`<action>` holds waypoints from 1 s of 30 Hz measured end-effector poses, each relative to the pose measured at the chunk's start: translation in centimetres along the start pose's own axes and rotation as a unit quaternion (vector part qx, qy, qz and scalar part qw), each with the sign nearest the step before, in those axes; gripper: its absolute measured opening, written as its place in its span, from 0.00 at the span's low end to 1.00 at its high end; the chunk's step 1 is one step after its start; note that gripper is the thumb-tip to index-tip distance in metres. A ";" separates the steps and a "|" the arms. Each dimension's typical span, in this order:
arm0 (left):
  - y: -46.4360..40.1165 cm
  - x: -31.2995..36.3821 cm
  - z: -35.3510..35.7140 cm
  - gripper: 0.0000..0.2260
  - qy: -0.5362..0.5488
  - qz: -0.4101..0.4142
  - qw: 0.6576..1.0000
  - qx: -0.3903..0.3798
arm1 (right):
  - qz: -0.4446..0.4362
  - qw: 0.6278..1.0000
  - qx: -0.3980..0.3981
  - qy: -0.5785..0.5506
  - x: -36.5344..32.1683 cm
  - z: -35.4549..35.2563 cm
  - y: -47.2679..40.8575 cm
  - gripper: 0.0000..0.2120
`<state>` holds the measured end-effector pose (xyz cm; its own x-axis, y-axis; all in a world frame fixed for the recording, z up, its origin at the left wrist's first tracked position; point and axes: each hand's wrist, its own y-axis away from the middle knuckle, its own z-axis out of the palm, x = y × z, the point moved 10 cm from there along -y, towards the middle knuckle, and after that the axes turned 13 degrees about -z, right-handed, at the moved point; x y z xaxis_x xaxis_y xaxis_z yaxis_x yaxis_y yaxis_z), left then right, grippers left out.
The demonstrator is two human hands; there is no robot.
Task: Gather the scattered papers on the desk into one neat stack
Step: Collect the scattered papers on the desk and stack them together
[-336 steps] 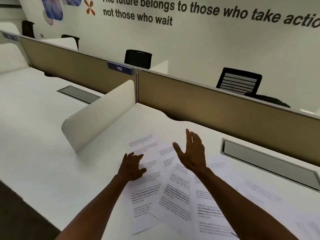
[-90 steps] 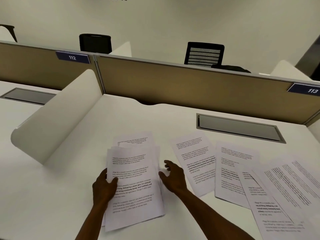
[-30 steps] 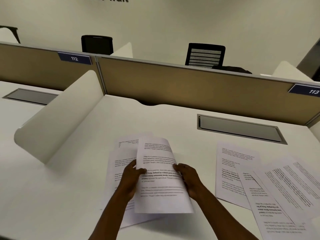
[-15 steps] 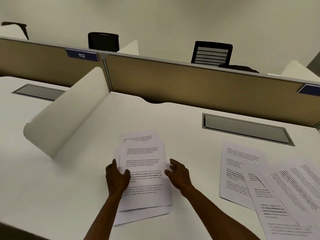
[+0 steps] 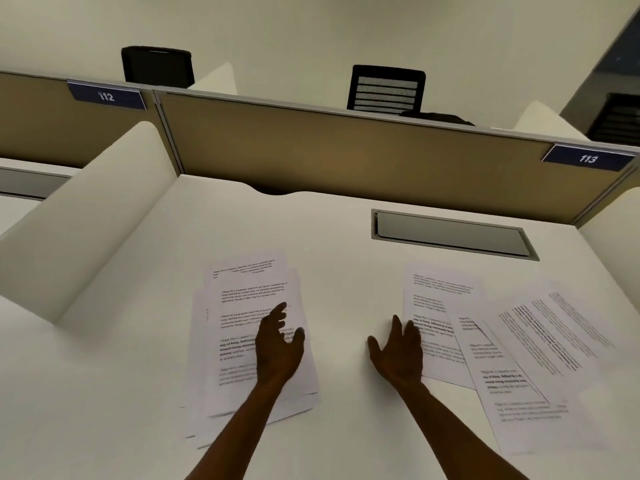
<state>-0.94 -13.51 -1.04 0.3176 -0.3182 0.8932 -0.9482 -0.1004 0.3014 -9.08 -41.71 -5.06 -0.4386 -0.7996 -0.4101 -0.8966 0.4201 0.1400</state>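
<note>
Papers: gathered pile (image 5: 249, 344) lies skewed on the desk's near left; loose sheets (image 5: 502, 348) overlap, fanned, at near right.
Left hand (image 5: 278, 348): rests on the pile, fingers loosely spread, gripping nothing.
Right hand (image 5: 398, 351): open, fingertips at the nearest loose sheet's edge (image 5: 426, 327).
Risk: sliding that sheet could drag its overlapping neighbours; the uneven pile may shift if released.
Desk (image 5: 339, 271): smooth white, a grey cable tray (image 5: 450, 233) set in.
Room: tan partition (image 5: 346, 157), number tags, black chairs (image 5: 386, 88) beyond.

We see the right hand (image 5: 398, 355) leave the uneven white printed-paper pile (image 5: 242, 341) and reach the nearest scattered printed sheet (image 5: 433, 306); the left hand (image 5: 278, 344) now rests atop the pile.
</note>
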 end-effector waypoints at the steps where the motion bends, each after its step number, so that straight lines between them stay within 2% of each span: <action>1: 0.5 0.1 1.6 0.26 -0.011 0.003 1.000 -0.028 | -0.010 1.000 -0.001 -0.002 -0.6 0.3 0.4 0.39; 4: 2.3 -0.2 6.9 0.25 -0.052 -0.006 0.992 -0.115 | -0.034 0.999 -0.005 -0.021 -2.6 1.1 1.4 0.38; 7: 3.8 -0.9 10.7 0.22 -0.064 -0.040 0.982 -0.174 | -0.052 0.995 -0.006 -0.087 -3.4 1.6 2.0 0.36; 11: 4.2 -0.2 12.7 0.21 -0.070 -0.054 0.979 -0.181 | -0.028 0.982 0.091 -0.164 -0.6 -1.9 1.9 0.31; 14: 4.5 -0.1 13.4 0.21 -0.072 -0.054 0.978 -0.189 | 0.026 0.981 0.150 -0.123 4.0 -5.5 1.4 0.31; 16: 4.7 -0.3 13.5 0.21 -0.073 -0.048 0.978 -0.191 | 0.072 0.986 0.140 -0.061 7.6 -6.9 1.1 0.33; 20: 4.9 -0.7 13.5 0.21 -0.073 -0.051 0.979 -0.183 | 0.121 0.991 0.058 -0.006 12.2 -6.2 1.3 0.35; 26: 5.4 -0.7 13.5 0.22 -0.077 -0.052 0.979 -0.184 | 0.035 0.996 0.051 0.059 9.0 -5.7 1.0 0.29; 30: 5.8 -0.6 13.6 0.23 -0.086 -0.051 0.979 -0.180 | -0.012 0.997 0.041 0.059 6.6 -5.7 0.1 0.27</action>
<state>-6.67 -26.70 -4.39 0.3760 -0.4814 0.7918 -0.8380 0.1880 0.5122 -12.42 -49.37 -2.55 -0.4247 -0.8532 -0.3027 -0.9015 0.4293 0.0548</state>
